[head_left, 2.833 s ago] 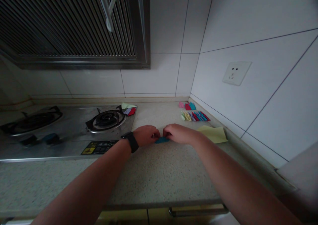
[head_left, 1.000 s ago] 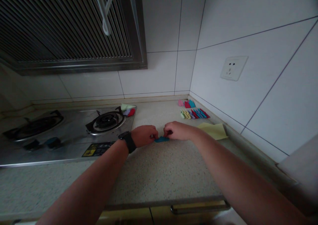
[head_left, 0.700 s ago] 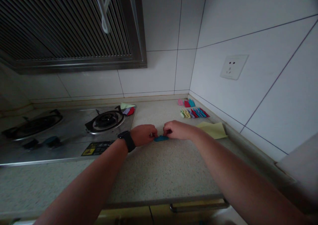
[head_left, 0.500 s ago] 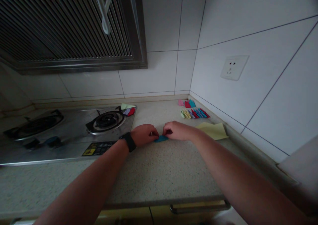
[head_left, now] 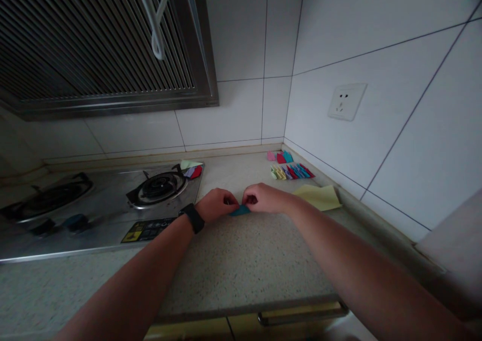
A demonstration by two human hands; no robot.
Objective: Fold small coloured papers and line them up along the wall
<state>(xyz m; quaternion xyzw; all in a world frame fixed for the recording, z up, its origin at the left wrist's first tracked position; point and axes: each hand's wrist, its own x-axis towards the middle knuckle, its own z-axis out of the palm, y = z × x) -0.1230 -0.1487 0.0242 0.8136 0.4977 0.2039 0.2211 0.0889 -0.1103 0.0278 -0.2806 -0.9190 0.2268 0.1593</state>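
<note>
In the head view, the left hand (head_left: 216,204), with a dark watch (head_left: 193,218) on its wrist, and the right hand (head_left: 265,198) are meeting over a small blue paper (head_left: 241,210); it is lying on the speckled counter (head_left: 241,270), right of the hob (head_left: 101,238) and nearer the person than the other papers; the left fingertips are grasping its left part, the right ones are grasping its right part, and the curled fingers are hiding exactly how much is caught between the tips.

As for progress, a good share is looking done; a tight row of folded pieces (head_left: 291,172), running from pale green and yellow through lilac to blue and red, is lying by the right wall; behind it a pink piece (head_left: 271,156), a red piece (head_left: 281,157) and a turquoise piece (head_left: 288,156) are sitting near the corner, though their folds are too small to judge.

The blue paper is seeming only part-finished, since both hands are working at it; a yellow sheet (head_left: 318,197) is lying loose beyond the right forearm; a pale green paper (head_left: 191,164) and some red and lilac papers (head_left: 194,172) are resting on the hob's far right corner; whether these are waiting for folding or being set aside, one cannot tell.
</note>
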